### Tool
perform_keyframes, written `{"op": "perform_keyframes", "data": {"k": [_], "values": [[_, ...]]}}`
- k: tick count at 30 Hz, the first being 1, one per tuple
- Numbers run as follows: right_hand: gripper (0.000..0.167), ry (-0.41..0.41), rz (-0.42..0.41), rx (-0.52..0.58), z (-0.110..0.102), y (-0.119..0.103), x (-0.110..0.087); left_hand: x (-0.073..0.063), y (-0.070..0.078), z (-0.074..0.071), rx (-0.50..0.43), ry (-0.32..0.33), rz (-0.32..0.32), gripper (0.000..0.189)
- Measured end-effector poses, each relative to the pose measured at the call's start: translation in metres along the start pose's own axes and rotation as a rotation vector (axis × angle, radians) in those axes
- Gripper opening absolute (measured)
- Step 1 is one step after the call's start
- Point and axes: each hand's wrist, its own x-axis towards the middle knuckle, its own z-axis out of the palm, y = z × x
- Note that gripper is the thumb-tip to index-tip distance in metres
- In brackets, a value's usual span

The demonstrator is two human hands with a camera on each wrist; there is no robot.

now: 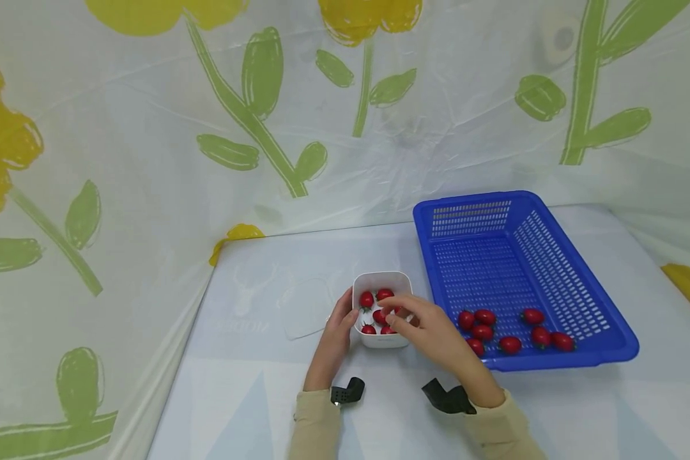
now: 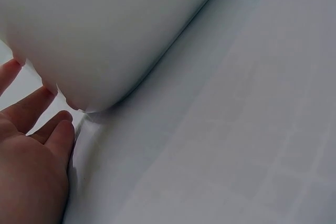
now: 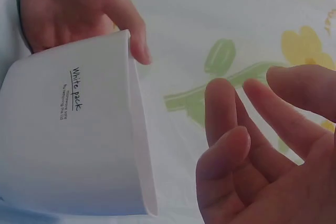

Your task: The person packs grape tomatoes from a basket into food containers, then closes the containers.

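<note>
A small white plastic container point(image 1: 384, 342) stands on the table with several red cherry tomatoes point(image 1: 366, 299) in it. At its left side is my left hand point(image 1: 337, 335), its nearly straight fingers against the outer wall and the thumb at the rim. My right hand point(image 1: 431, 329) hovers over the container's right edge, fingers loosely bent. In the right wrist view, nothing lies between those fingers point(image 3: 220, 103). Printed lettering shows on the container's wall point(image 3: 58, 129). Part of the tomatoes inside is hidden behind my right hand.
To the right stands a blue perforated basket point(image 1: 581, 268), with several cherry tomatoes point(image 1: 509, 345) near its front end. A flat translucent lid-like piece point(image 1: 307, 308) lies left of the container. Behind the table point(image 1: 253, 383) hangs a flower-print sheet point(image 1: 149, 128).
</note>
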Motion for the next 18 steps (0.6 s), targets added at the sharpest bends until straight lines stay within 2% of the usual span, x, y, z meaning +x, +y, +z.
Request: {"op": "perform_keyframes", "data": {"k": [3,9,18], "values": [[0.024,-0.052,-0.002,0.03,-0.003,0.0,-0.001,-0.002,0.005,0.001,0.025,-0.002,-0.001,0.047],[0.023,-0.15,-0.035,0.038,-0.01,-0.005,-0.001,-0.002,0.004,0.0,0.044,0.003,-0.007,0.046],[0.026,-0.169,-0.031,-0.025,-0.027,-0.014,-0.006,0.005,-0.012,-0.004,-0.007,0.007,-0.008,0.046]]}}
